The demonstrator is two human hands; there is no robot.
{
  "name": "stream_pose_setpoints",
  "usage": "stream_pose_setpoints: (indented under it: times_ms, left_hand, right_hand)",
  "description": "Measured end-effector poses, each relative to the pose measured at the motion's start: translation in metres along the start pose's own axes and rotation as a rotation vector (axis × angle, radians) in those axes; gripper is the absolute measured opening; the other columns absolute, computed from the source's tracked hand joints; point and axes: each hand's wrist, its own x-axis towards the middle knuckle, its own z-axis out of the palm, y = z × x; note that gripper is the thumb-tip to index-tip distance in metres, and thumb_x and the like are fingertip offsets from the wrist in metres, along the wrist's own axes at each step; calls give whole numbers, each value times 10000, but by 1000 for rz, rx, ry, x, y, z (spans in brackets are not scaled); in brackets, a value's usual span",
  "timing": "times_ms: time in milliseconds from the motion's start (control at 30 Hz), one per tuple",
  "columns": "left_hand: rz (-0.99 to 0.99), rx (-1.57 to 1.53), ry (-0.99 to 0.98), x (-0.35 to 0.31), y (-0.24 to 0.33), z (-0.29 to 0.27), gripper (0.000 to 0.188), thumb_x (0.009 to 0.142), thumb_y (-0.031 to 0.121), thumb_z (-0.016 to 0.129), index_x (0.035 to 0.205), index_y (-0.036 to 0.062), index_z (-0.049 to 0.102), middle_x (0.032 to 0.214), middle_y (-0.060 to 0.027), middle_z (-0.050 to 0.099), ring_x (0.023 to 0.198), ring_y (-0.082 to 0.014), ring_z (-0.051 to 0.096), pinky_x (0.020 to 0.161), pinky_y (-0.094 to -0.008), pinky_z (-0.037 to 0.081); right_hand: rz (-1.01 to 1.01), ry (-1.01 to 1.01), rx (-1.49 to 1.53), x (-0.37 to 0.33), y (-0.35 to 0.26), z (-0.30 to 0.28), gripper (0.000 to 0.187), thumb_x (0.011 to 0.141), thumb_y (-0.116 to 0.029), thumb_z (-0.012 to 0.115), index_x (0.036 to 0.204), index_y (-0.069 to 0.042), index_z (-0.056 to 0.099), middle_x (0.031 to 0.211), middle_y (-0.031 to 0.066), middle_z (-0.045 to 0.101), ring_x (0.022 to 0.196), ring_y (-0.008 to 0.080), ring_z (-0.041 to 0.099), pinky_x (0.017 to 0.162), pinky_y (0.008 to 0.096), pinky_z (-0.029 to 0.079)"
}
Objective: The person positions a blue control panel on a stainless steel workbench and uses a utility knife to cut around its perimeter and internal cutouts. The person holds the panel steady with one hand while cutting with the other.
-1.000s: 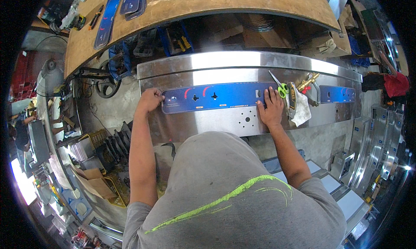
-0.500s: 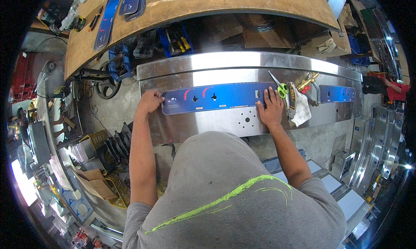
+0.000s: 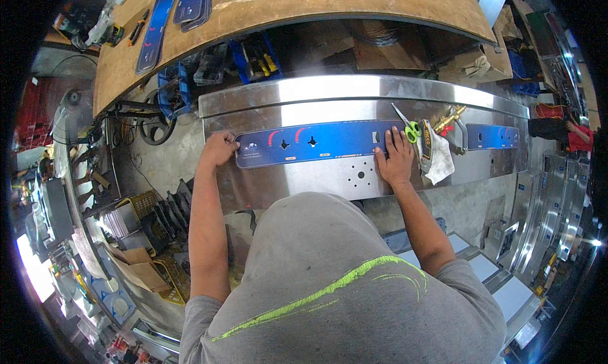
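Observation:
A long blue panel sticker (image 3: 348,140) with cut-out holes lies along a stainless steel panel (image 3: 297,175). My left hand (image 3: 220,149) pinches the sticker's left end between thumb and fingers. Near its right end my right hand (image 3: 397,158) lies flat, fingers stretched out over the sticker. Just right of that hand are scissors (image 3: 412,131) with green handles, a black and yellow tool (image 3: 427,144) whose kind I cannot make out, a white cloth (image 3: 441,165) and a brass torch-like fitting (image 3: 451,118). A second blue sticker (image 3: 492,137) sits farther right on the steel.
Beyond the steel stands a wooden table (image 3: 285,4) bearing more blue stickers (image 3: 158,28) and pliers (image 3: 139,27). Beneath it are blue bins (image 3: 254,59) with tools. A yellow crate (image 3: 171,292) is on the floor at left. Another person (image 3: 577,136) is at the far right.
My hands and the blue sticker stay almost where they were. At the far right, the other person has shifted slightly.

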Motion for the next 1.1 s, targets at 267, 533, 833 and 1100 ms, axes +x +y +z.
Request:
stream_pose_setpoints:
  times_ms: [267, 533, 833, 1100]
  left_hand:
    - [5, 22, 10, -1, 3, -1, 213, 799, 176, 824, 877, 12, 713, 841, -162, 731, 796, -289, 705, 755, -394, 539]
    - [-22, 251, 42, -7, 26, -6, 345, 771, 311, 851, 889, 9, 730, 921, -208, 745, 915, -385, 718, 807, -466, 548]
    - [-137, 296, 217, -23, 30, -14, 564, 691, 375, 893, 1088, 36, 681, 1057, -203, 707, 1028, -408, 664, 868, -486, 530]
    - [527, 557, 477, -51, -7, 51, 460, 901, 142, 565, 1360, 122, 587, 1431, -118, 548, 1319, -326, 514, 1067, -504, 397]
  right_hand:
    - [-3, 14, -11, 1, -1, -1, 633, 956, -461, 599, 1481, -112, 538, 1594, 122, 432, 1463, 364, 374, 1164, 554, 272]
    - [-3, 12, 3, 1, -2, -2, 633, 952, -438, 611, 1485, -108, 528, 1589, 124, 436, 1463, 372, 372, 1170, 541, 277]
    - [-8, 20, 5, 0, 0, 0, 635, 954, -439, 603, 1485, -99, 525, 1588, 128, 437, 1460, 379, 374, 1172, 537, 281]
    - [9, 10, 2, -1, -1, 0, 627, 951, -450, 604, 1467, -99, 548, 1578, 126, 449, 1454, 374, 382, 1172, 559, 271]
